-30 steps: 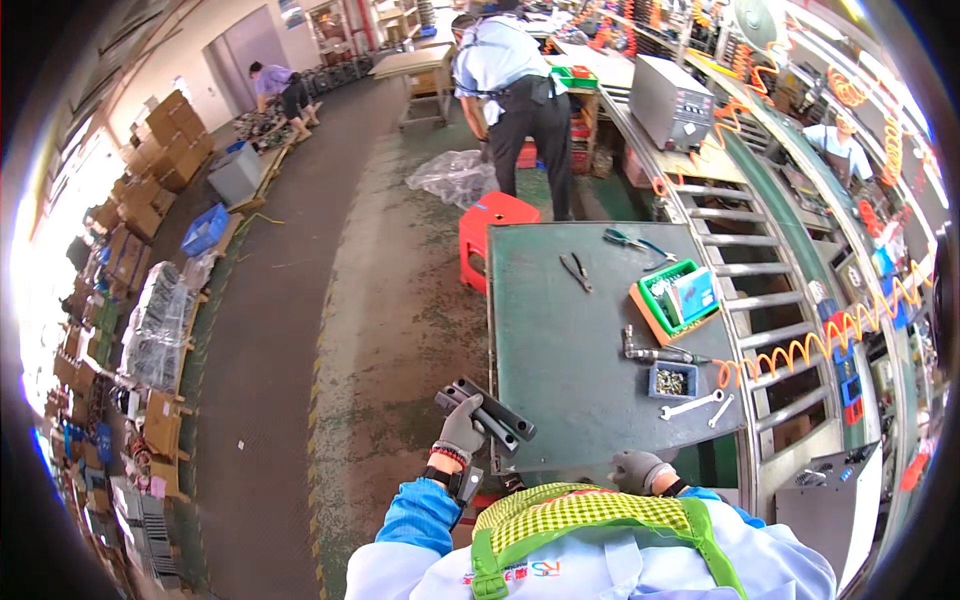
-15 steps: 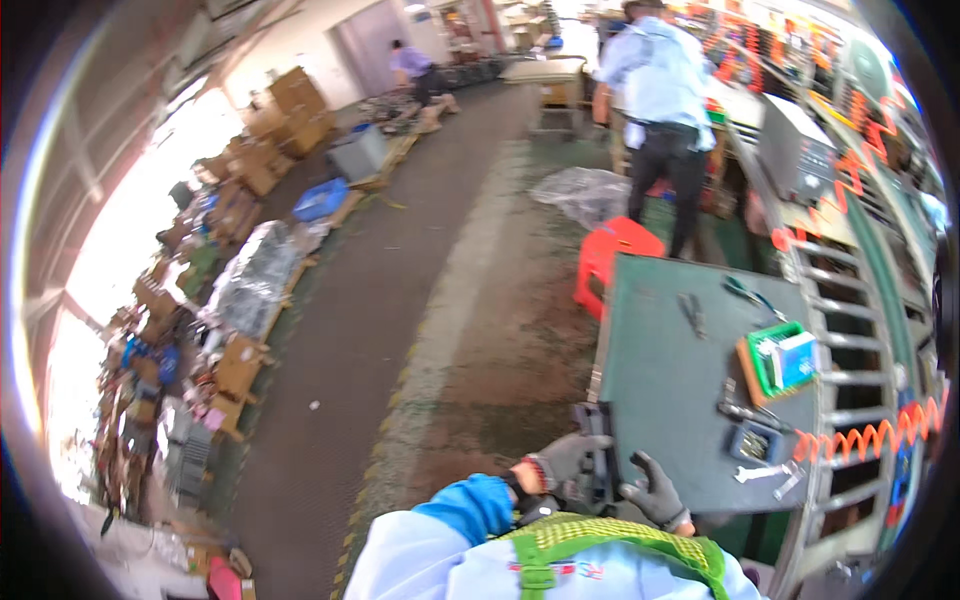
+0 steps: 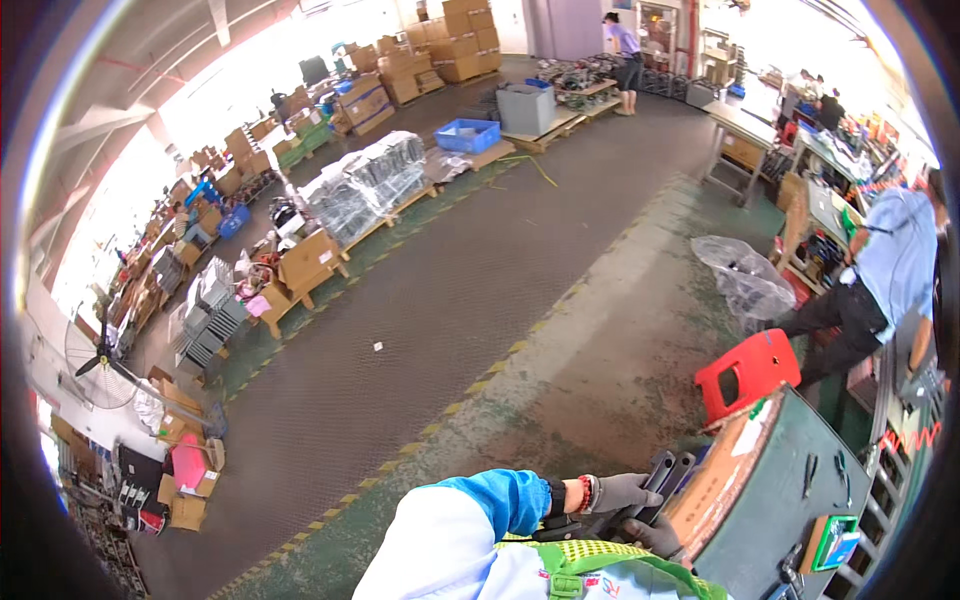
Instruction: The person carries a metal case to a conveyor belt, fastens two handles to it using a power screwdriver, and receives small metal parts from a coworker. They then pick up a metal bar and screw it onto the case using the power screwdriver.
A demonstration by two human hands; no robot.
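Close to my body, beside the left edge of the green-topped workbench (image 3: 770, 480), my left hand (image 3: 625, 492) in a grey glove is closed on a dark metal part with rounded, tube-like ends (image 3: 672, 470). My right hand (image 3: 655, 538), also gloved, is closed against the lower side of the same part. The part's exact kind cannot be made out, and my hands cover much of it. On the bench lie pliers (image 3: 810, 474), a second hand tool (image 3: 845, 480), a green bin (image 3: 836, 543) and a dark air tool (image 3: 791, 572).
A red stool (image 3: 750, 372) stands at the bench's far end, with a co-worker in a light blue shirt (image 3: 890, 250) beyond it. Clear plastic sheeting (image 3: 740, 275) lies on the floor. Across the aisle are wrapped goods (image 3: 370, 185) on pallets and a blue crate (image 3: 467, 135).
The view has swung left, so the bench now sits lower right. My right hand, earlier apart with spread fingers over the bench edge, has come in against the dark part.
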